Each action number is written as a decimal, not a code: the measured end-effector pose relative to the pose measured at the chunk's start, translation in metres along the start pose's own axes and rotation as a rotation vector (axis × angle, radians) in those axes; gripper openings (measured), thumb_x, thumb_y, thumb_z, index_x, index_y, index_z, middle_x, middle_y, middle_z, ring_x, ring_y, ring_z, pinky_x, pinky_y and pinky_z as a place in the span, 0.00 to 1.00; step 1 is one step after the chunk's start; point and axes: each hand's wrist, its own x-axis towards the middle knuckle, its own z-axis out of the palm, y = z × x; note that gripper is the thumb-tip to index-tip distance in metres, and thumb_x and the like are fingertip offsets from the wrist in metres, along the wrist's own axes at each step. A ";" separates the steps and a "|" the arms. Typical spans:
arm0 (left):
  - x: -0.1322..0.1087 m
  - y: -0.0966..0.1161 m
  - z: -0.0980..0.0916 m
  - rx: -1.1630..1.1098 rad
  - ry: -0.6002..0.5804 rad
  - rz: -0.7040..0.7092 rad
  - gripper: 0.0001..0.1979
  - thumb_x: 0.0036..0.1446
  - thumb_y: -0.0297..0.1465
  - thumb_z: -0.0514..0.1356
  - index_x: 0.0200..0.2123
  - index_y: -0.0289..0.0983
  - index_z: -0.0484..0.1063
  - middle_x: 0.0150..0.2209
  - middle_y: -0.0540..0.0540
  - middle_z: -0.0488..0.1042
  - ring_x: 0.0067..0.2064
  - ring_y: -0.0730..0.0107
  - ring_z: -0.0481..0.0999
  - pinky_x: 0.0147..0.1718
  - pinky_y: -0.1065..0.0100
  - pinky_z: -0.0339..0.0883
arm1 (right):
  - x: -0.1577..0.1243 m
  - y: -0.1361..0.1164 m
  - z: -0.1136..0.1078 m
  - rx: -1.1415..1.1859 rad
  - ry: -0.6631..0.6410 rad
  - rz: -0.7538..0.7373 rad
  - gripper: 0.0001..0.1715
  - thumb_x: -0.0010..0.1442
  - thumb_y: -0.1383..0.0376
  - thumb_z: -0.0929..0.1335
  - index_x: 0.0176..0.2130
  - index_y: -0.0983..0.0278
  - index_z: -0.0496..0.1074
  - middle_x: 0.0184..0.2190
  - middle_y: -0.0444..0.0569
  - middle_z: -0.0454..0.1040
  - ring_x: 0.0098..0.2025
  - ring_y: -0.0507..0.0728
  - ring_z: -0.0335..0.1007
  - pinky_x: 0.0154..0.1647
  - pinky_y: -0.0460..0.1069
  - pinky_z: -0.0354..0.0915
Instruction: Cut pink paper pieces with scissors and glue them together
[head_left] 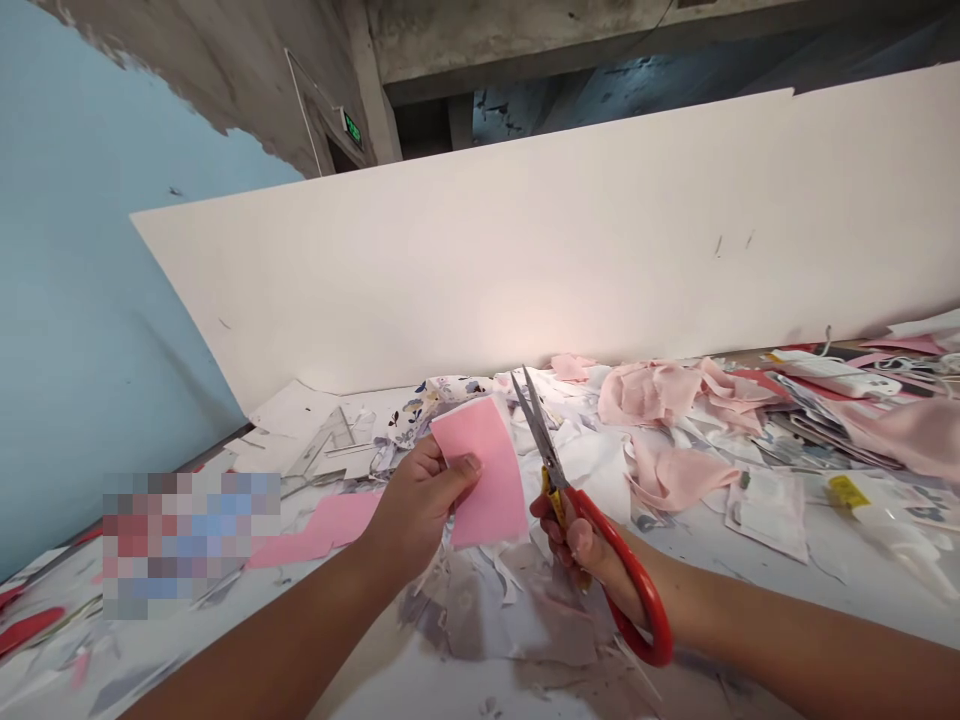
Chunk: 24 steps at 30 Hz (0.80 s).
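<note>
My left hand (431,495) pinches a pink rectangular sheet (491,480), thumb on its front face, fingers behind. A thin white layer shows along the sheet's edges; whether it is paper or cloth I cannot tell. In my right hand (581,540) is a pair of red-handled scissors (551,465), points upward, blades slightly parted. Something yellow is wrapped near the pivot. The blades stand just right of the sheet, apart from it. Below both hands lie white and greyish scraps (517,620). Another pink piece (326,525) lies left of my left wrist.
A white board (525,260) stands behind the table. Crumpled light pink fabric (660,390) and a flower-printed cloth (435,405) lie along it. A white power strip (836,372) is at the right. Clear set squares (326,445) lie at the left, near a blurred patch.
</note>
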 end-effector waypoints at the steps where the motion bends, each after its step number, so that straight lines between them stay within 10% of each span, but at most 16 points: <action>1: 0.000 0.001 0.000 -0.002 0.000 0.008 0.10 0.46 0.35 0.60 0.33 0.37 0.66 0.25 0.52 0.67 0.26 0.76 0.65 0.25 0.72 0.60 | -0.001 0.001 0.002 -0.014 0.022 -0.003 0.34 0.45 0.39 0.59 0.38 0.63 0.61 0.27 0.45 0.59 0.26 0.51 0.54 0.25 0.47 0.57; 24: -0.007 0.010 0.007 0.236 0.068 0.119 0.10 0.48 0.37 0.57 0.29 0.36 0.66 0.20 0.55 0.61 0.22 0.80 0.58 0.22 0.76 0.55 | -0.003 -0.008 0.019 0.037 -0.004 -0.017 0.23 0.53 0.44 0.57 0.29 0.62 0.56 0.21 0.39 0.51 0.22 0.47 0.46 0.24 0.44 0.55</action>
